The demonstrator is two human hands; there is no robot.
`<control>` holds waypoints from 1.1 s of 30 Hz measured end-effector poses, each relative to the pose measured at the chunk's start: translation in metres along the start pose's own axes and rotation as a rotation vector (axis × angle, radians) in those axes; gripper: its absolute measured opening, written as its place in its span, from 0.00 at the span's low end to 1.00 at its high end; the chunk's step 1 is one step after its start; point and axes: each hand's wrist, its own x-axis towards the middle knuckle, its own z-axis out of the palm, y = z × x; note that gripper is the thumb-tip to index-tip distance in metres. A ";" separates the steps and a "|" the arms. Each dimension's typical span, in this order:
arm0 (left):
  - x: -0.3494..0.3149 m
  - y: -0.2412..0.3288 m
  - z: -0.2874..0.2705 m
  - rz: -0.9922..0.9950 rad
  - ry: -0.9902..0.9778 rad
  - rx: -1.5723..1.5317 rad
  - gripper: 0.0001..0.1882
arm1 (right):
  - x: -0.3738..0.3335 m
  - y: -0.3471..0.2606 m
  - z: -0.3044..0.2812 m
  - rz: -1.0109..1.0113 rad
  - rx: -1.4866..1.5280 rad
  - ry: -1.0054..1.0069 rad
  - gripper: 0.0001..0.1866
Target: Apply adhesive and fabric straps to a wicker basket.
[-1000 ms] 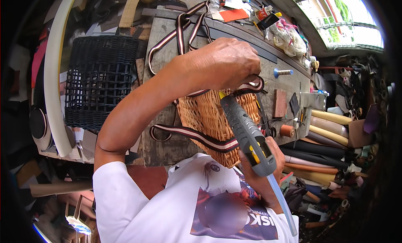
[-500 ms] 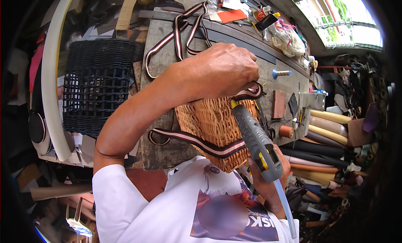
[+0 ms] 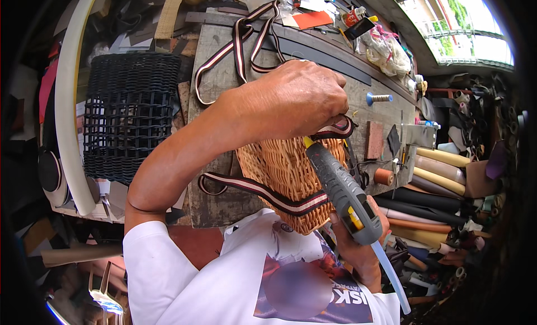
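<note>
A tan wicker basket [image 3: 279,165] sits on the worktable in front of me. My left hand [image 3: 305,95] reaches across its far side with fingers closed on a striped ribbon strap [image 3: 335,130]; the fingertips are mostly hidden behind the hand. My right hand [image 3: 358,246] is wrapped round a grey hot glue gun [image 3: 341,188] with a clear glue stick out of its back. The gun's yellow nozzle points at the basket's far edge, close below my left hand. Another length of striped strap [image 3: 268,196] runs across the basket's near side and curls at its left end.
A dark woven basket [image 3: 131,115] stands to the left. More strap [image 3: 239,51] lies looped at the back of the table [image 3: 215,207]. A blue-ended spool [image 3: 379,98], a reddish block [image 3: 374,139] and a brown thread spool [image 3: 383,176] are on the right. Rolled materials [image 3: 439,168] are stacked beyond.
The glue gun has tilted slightly, its nozzle drawing a little left and down and its glue stick swinging right. The basket has shifted slightly right. Both hands keep their hold.
</note>
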 end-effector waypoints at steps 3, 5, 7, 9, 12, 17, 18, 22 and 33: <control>-0.001 0.000 -0.001 -0.018 -0.021 0.001 0.11 | 0.002 0.000 0.001 -0.063 -0.037 0.011 0.20; -0.002 0.000 -0.001 0.000 -0.014 -0.018 0.11 | 0.001 0.001 0.000 -0.063 -0.009 0.004 0.20; -0.001 0.001 -0.004 0.001 -0.019 -0.016 0.10 | 0.001 -0.001 -0.003 -0.059 0.007 0.001 0.20; -0.002 0.001 -0.004 -0.001 -0.028 -0.013 0.10 | 0.001 -0.003 -0.005 -0.026 0.066 -0.058 0.20; -0.004 0.000 -0.001 -0.011 -0.019 -0.027 0.11 | 0.006 -0.004 -0.005 -0.009 0.097 -0.148 0.19; -0.002 0.004 -0.003 -0.013 -0.026 -0.023 0.13 | 0.002 0.006 -0.006 0.030 0.136 -0.122 0.22; -0.003 0.003 -0.003 -0.011 -0.023 -0.024 0.13 | 0.001 0.007 -0.006 0.064 0.146 -0.089 0.24; -0.003 0.003 -0.004 -0.020 -0.014 -0.027 0.13 | -0.011 0.015 -0.011 0.118 0.164 -0.155 0.31; -0.003 0.002 -0.004 -0.015 -0.024 -0.017 0.14 | -0.001 0.007 -0.008 0.038 0.004 -0.123 0.24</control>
